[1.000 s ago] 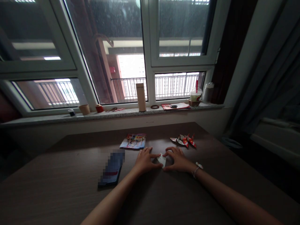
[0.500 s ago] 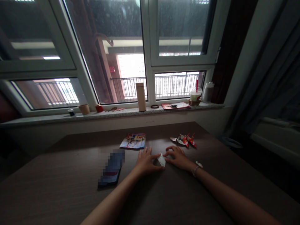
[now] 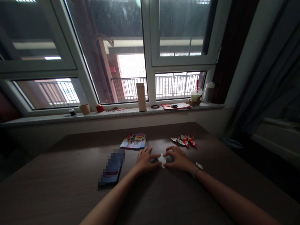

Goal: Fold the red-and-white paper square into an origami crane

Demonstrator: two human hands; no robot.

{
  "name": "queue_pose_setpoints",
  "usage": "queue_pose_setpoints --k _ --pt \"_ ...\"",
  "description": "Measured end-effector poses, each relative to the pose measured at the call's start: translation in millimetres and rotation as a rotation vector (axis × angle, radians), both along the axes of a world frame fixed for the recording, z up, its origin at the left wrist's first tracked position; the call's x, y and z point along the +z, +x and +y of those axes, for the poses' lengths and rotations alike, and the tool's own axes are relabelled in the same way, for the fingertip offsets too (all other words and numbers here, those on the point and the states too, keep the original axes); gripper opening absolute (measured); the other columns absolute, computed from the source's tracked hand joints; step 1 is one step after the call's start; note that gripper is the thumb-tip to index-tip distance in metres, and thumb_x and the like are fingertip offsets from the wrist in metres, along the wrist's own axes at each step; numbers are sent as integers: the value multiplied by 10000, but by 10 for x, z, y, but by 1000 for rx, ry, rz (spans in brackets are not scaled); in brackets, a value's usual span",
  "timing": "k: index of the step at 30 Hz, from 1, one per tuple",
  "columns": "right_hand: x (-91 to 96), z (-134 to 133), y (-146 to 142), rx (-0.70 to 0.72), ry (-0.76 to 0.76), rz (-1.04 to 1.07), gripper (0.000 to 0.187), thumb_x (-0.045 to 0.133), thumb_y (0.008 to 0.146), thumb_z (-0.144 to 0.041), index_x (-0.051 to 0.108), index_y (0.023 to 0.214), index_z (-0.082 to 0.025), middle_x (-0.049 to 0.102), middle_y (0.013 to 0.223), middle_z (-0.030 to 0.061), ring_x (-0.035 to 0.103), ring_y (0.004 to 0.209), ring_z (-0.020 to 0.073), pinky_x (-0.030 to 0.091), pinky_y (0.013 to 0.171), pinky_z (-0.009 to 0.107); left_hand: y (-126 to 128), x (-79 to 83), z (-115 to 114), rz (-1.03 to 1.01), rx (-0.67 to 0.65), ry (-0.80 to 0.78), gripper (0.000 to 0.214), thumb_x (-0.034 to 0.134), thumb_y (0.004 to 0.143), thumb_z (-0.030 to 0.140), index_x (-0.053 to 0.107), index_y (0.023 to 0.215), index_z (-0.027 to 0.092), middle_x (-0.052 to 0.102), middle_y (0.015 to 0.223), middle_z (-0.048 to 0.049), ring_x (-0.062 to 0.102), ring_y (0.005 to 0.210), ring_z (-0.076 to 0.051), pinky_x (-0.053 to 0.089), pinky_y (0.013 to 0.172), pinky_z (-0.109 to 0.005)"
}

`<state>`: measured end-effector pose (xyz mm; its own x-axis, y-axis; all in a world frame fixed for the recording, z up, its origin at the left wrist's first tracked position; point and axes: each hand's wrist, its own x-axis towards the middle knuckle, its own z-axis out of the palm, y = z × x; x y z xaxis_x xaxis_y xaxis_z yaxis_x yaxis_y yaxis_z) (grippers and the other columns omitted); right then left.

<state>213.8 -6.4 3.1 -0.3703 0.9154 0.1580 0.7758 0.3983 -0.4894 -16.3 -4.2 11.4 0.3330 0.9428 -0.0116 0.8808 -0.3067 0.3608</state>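
Note:
A small white piece of folded paper [image 3: 162, 158] lies low over the brown tabletop between my two hands. My left hand [image 3: 146, 161] has its thumb and index finger on the paper's left side, with the other fingers resting on the table. From the right, my right hand [image 3: 178, 158] pinches the paper's other side with thumb and index finger. A bracelet [image 3: 197, 168] circles my right wrist. Just beyond that hand stand several folded paper cranes [image 3: 185, 140], red and whitish.
A stack of printed colour sheets [image 3: 134, 141] lies behind my left hand. A dark phone-shaped item [image 3: 112, 168], partly pixelated, is at left on the table [image 3: 58, 187]. The windowsill carries a tan flask [image 3: 141, 97], scissors [image 3: 173, 106], a drink cup [image 3: 196, 94] and a paper cup [image 3: 84, 109].
The left thumb has drawn back from the paper's lower corner to its left side. More of the paper shows, with a narrow tip pointing toward me. The right thumb has shifted slightly.

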Motion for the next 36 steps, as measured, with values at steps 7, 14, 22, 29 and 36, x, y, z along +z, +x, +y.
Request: queue_pose_setpoints --k 7,14,22,29,36 --pt "12 -22 15 37 -32 -11 694 767 588 -662 625 1192 -351 471 1386 66 353 1356 322 84 1173 598 31 -43 4 12 20 70 469 583 808 633 602 1252 484 362 1560 -9 251 1461 -320 125 1183 -542" --pt "-24 36 43 35 -48 11 517 611 780 -661 631 1219 -389 502 1369 42 369 1348 300 96 1182 568 25 -52 -1 2 31 77 492 594 807 618 597 1272 458 399 1534 -16 279 1442 -300 133 1186 -529" --pt "-94 57 28 9 17 34 412 644 812 -533 666 1188 -366 536 1336 44 401 1306 291 175 1163 539 11 -88 29 -50 49 92 494 649 775 592 636 1238 422 447 1493 -28 327 1409 -298 151 1186 -515" --pt "-93 57 30 42 24 80 400 656 814 -509 672 1184 -356 562 1291 51 427 1288 284 157 1165 545 3 -116 71 -179 82 133 272 733 753 440 752 1006 343 493 1445 -17 404 1358 -270 256 1154 -453" --pt "-99 57 28 30 28 134 389 654 823 -494 680 1171 -321 578 1277 58 450 1268 275 164 1162 528 74 -112 101 -298 200 145 66 738 750 298 769 793 259 580 1364 -15 486 1265 -258 330 1108 -426"
